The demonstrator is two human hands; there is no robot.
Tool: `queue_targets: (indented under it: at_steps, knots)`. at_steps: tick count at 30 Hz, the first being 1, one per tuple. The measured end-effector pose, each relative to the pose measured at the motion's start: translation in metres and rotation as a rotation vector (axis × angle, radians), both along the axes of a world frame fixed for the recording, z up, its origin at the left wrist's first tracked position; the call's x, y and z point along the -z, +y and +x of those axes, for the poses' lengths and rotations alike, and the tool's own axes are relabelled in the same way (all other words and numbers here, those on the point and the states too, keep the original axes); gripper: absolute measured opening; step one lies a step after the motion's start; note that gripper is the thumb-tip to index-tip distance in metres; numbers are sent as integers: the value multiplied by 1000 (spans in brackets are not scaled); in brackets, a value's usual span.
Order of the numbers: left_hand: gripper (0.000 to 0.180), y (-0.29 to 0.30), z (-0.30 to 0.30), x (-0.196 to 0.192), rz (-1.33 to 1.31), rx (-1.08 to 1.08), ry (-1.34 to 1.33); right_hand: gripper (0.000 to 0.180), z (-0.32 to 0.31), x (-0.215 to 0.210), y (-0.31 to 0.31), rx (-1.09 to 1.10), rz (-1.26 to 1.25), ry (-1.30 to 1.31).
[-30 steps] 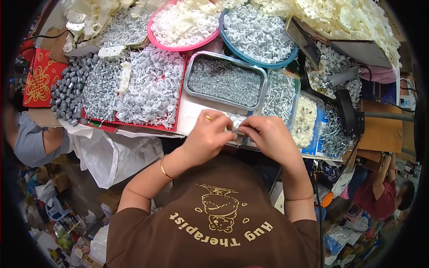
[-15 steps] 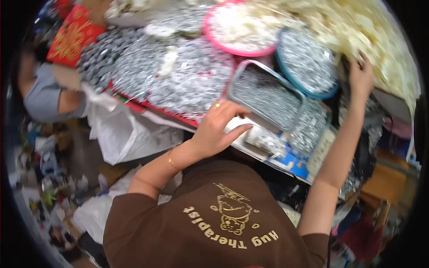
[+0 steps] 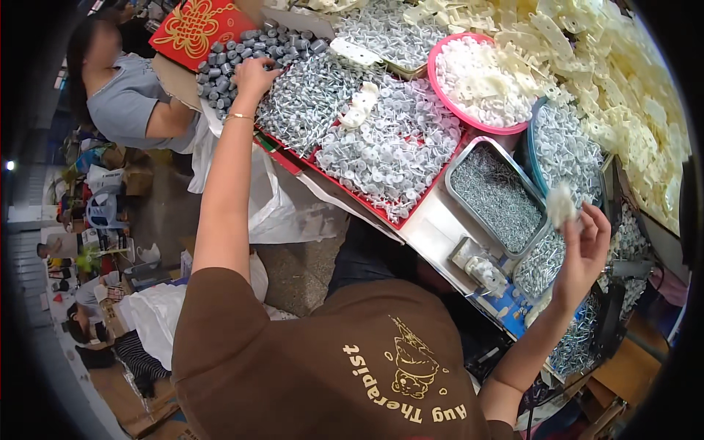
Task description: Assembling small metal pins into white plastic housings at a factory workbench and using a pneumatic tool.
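My left hand [image 3: 253, 79] is at the far left, its fingers curled down onto a pile of grey cylindrical pieces [image 3: 220, 73]; what lies under its fingertips is hidden. On the right, my right hand [image 3: 587, 238] pinches a cream plastic piece [image 3: 562, 205], blurred by motion. This piece hangs over the edge of the blue round basin [image 3: 537, 158], which holds small pale parts with metal pins. Close by lie a metal tray [image 3: 449, 183] of thin metal pins and a small block-like fixture [image 3: 477, 265] at the front edge.
Between my hands lie screws [image 3: 304, 103] and clear round-headed parts [image 3: 392, 150] in a red tray [image 3: 396, 220]. Behind are a pink basin [image 3: 433, 70] of white parts and a heap of cream plastic plates [image 3: 623, 88]. Another person [image 3: 132, 95] is at the left.
My left hand has gone from the table's front edge to the grey pieces at far left. My right hand has come nearer from the cream heap, holding a plastic piece. The view has shifted.
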State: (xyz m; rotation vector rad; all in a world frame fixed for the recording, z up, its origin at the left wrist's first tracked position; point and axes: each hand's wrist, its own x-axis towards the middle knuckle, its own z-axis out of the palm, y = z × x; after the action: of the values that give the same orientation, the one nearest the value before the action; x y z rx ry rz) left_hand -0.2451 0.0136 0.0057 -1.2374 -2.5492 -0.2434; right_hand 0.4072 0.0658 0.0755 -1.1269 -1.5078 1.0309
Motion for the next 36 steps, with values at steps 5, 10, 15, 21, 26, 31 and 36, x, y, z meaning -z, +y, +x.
queue_targets:
  at_steps: [5,10,15,21,26,31,36]
  knots:
    - [37,-4,-11,8,123,113,-203,34,31,18,-37,7,-131,-22]
    - [30,-18,102,-29,541,274,-359,19,100,19,-69,158,-285,174]
    - [32,-38,283,-42,506,723,-948,39,49,25,-66,125,-363,427]
    - [38,-52,422,-55,273,1237,-929,43,14,22,-78,170,-311,487]
    - [35,-55,465,-27,172,1318,-785,32,27,30,-92,104,-358,345]
    - [34,-52,472,-14,106,1299,-737,25,36,35,-105,186,-345,266]
    - [38,-44,467,-14,-34,1339,-783,23,25,26,-118,82,-213,196]
